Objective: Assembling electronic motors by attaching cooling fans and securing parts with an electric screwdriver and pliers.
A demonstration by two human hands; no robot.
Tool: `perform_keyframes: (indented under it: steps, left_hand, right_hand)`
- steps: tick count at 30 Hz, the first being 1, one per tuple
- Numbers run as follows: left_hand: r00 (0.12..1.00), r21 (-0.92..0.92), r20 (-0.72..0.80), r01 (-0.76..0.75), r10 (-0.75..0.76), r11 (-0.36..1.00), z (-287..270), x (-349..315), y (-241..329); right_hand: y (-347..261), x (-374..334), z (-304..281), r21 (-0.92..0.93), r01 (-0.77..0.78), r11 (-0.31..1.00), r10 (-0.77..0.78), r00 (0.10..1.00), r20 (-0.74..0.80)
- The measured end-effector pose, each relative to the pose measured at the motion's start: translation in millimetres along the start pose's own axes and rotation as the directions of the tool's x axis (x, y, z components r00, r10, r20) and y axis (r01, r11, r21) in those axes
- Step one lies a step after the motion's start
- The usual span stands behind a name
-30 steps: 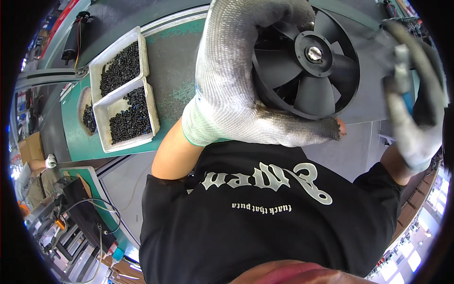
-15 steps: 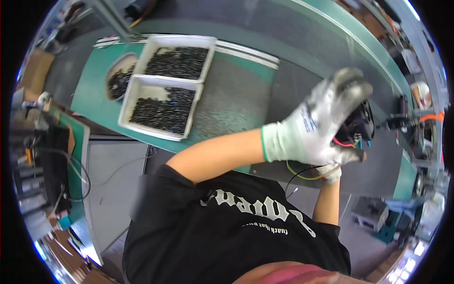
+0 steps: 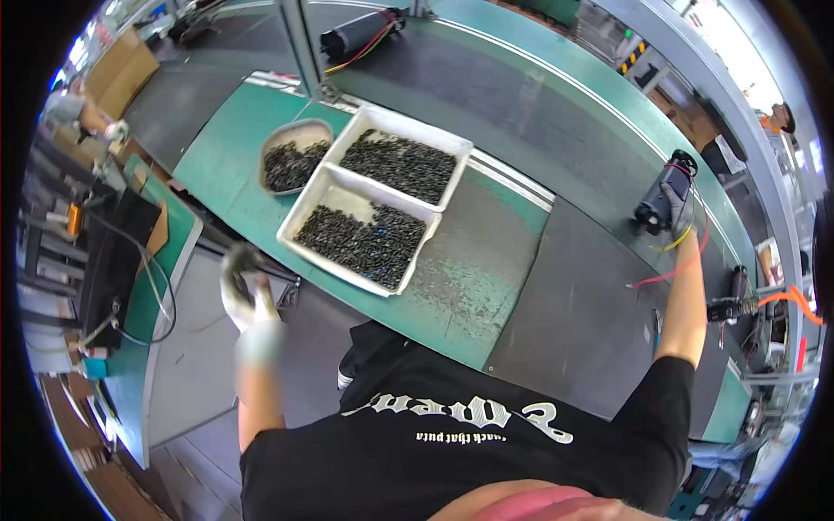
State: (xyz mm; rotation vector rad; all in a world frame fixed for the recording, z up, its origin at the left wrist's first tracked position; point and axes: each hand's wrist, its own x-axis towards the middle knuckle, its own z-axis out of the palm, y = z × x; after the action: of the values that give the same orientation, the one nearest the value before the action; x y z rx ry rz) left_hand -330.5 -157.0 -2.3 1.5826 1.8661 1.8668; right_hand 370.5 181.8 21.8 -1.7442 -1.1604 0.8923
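Observation:
My left hand, in a white glove with grey fingers, hangs off the table's near left edge, smeared by motion. Its fingers curve with a gap to the thumb, and I see nothing in it. Far right, my right arm stretches over the conveyor, and my gloved right hand is closed around a black cylindrical motor. Red and yellow wires trail from the motor beside my forearm. Most of the right fingers are hidden.
Two white trays of small black parts stand on the green table, beside a rounded bin of similar parts. Another black motor lies on the conveyor behind a metal post. A person's gloved hand shows far left.
My left hand has left the motor and swung far to the left, below the trays. My right hand has carried the motor farther away over the conveyor. The view has shifted.

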Motion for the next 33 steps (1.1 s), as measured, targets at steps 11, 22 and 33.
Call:
perform_keyframes:
  steps: [11, 22, 33]
  left_hand:
    - [0.969, 0.567, -0.074, 0.236, -0.236, 0.789, -3, 139, -146]
    - [0.981, 0.818, -0.004, 0.115, -0.195, 0.563, 36, 163, -169]
    - [0.974, 0.783, 0.019, 0.124, -0.224, 0.609, 50, 173, -162]
  right_hand:
    - [-76, 56, 46, -0.808, 0.233, 0.542, -0.626, 0.753, -0.203]
    - [-258, -37, 582, 0.351, 0.252, 0.902, -0.431, 0.469, 0.771]
    - [-208, 114, 756, 0.496, -0.415, 0.763, -0.28, 0.48, 0.831]
